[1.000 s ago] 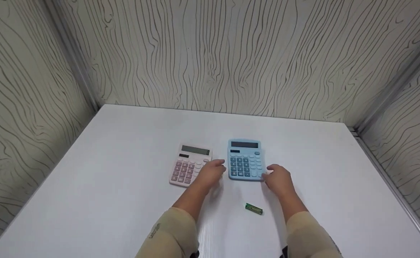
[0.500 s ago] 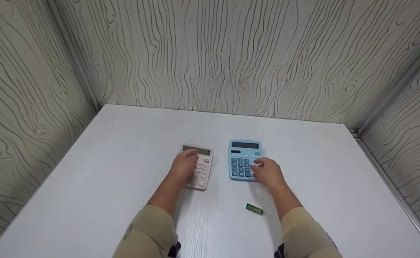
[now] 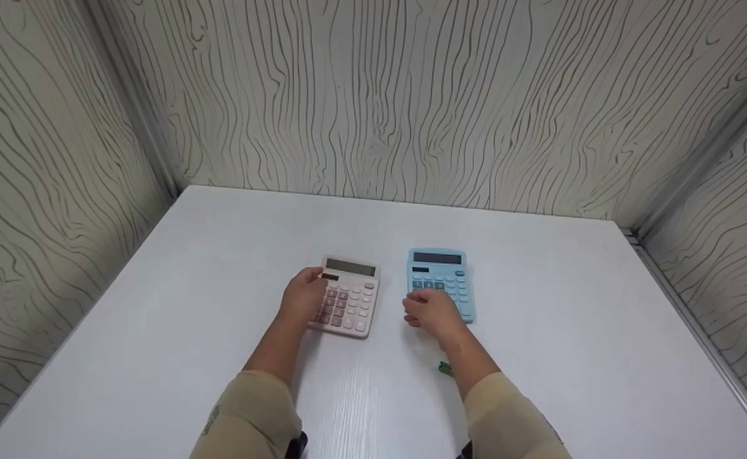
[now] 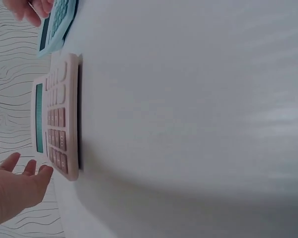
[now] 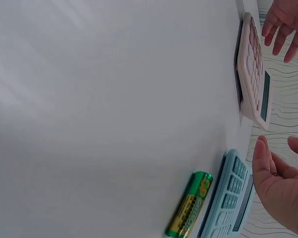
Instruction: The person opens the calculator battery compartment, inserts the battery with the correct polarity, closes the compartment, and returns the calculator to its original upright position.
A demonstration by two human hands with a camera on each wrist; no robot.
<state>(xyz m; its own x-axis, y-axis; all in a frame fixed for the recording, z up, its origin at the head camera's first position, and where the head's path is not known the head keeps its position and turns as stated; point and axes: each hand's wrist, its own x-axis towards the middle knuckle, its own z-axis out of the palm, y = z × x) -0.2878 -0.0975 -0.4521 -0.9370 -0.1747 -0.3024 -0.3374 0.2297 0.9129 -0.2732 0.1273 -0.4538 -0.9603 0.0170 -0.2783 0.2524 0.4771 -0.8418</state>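
A pink calculator (image 3: 354, 306) lies face up on the white table, its display toward the far side. My left hand (image 3: 303, 296) is at its left edge, fingers relaxed; the left wrist view shows this hand (image 4: 20, 191) beside the calculator's corner, gripping nothing. To the right lies a blue calculator (image 3: 459, 287). Above its lower left part hovers my right hand (image 3: 434, 312), loosely bent and holding nothing, as the right wrist view of the hand (image 5: 283, 188) confirms. A green and gold battery (image 5: 190, 206) lies near the blue calculator, mostly hidden by my right forearm in the head view.
The white table (image 3: 220, 236) meets a wood-grain patterned wall (image 3: 373, 95) at the back. Similar panels stand at both sides, with metal posts (image 3: 121, 95) in the corners. Bare tabletop surrounds the two calculators.
My left hand has moved left across the pink calculator to its left edge; that calculator has shifted slightly right. My right hand has moved left from the blue calculator's right edge, its forearm now covering most of the battery.
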